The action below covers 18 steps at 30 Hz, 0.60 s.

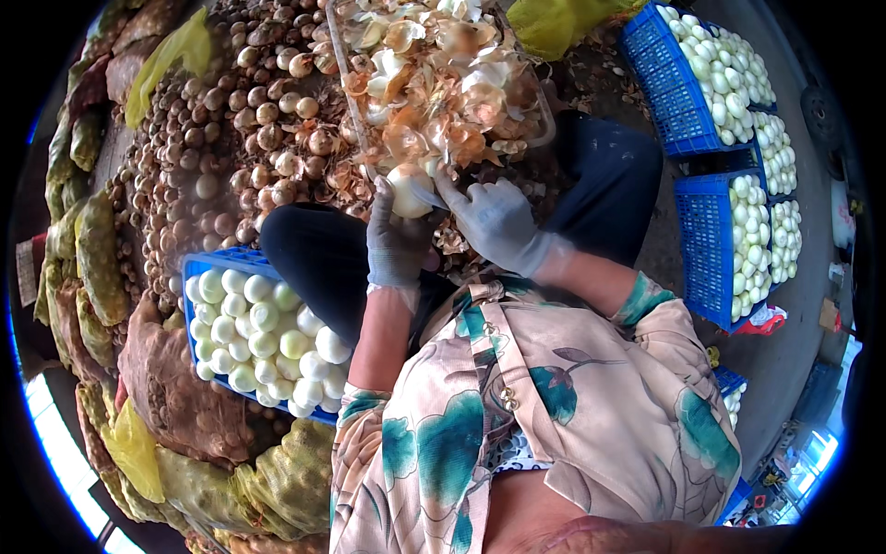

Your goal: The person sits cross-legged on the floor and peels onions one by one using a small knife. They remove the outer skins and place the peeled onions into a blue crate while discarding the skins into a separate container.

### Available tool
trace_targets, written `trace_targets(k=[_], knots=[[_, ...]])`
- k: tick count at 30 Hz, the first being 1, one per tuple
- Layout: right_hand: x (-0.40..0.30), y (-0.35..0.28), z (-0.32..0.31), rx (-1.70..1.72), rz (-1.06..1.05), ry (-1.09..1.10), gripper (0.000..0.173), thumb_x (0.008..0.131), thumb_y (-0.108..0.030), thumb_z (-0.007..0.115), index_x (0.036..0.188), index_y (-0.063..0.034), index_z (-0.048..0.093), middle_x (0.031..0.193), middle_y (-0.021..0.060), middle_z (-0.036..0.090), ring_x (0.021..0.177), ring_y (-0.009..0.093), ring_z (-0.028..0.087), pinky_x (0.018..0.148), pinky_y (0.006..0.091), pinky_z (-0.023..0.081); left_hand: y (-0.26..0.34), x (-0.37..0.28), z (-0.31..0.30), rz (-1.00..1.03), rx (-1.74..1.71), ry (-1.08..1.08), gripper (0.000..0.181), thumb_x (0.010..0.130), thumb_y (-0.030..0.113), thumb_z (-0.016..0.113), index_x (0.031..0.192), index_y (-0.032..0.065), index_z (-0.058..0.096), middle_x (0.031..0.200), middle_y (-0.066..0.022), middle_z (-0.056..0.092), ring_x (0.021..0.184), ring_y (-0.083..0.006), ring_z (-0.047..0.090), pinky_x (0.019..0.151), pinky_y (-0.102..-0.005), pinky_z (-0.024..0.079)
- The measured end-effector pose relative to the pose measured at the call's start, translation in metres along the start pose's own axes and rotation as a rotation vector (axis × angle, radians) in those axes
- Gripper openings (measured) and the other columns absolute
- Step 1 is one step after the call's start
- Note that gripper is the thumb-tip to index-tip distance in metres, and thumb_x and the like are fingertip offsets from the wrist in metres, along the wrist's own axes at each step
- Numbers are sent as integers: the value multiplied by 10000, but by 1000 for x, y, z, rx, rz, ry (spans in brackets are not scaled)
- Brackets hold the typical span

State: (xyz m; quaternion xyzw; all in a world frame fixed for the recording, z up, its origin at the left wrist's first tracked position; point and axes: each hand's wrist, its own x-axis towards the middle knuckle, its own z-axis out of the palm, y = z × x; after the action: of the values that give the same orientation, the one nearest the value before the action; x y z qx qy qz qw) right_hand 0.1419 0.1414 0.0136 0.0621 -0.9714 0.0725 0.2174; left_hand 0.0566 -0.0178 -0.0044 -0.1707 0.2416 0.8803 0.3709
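Note:
A pale onion (410, 192), its outer skin mostly off, is held in my gloved left hand (396, 239) above my lap. My right hand (495, 220), in a grey work glove, grips a small knife. The knife's blade (429, 197) lies against the right side of the onion, and its handle is hidden in my fingers. Just beyond both hands stands a clear plastic bin (542, 131) heaped with onion skins (443, 90).
Unpeeled onions (277, 118) cover the floor at the left. A blue crate (190, 291) of peeled onions (263, 339) sits by my left knee. More filled blue crates (702, 249) stand at the right. Mesh sacks (187, 388) line the left side.

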Motion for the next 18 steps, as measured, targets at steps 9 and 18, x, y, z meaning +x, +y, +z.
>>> trace_targets(k=[9,18], knots=[[4,-4,-1,888,678,-237,423,940,-169,636,1352,-76,648,916,217,706,798,342,711,713,424,558,-4,5,-2,-11,11,52,534,965,413,688,1347,71,537,1270,-139,614,1166,-321,608,1010,-530,515],[-1,-6,7,825,781,-237,340,950,-184,612,1245,-33,688,898,245,708,823,397,708,721,447,558,-10,19,-17,25,147,95,529,959,366,705,1332,30,538,1218,-134,628,1112,-300,633,935,-505,560]])
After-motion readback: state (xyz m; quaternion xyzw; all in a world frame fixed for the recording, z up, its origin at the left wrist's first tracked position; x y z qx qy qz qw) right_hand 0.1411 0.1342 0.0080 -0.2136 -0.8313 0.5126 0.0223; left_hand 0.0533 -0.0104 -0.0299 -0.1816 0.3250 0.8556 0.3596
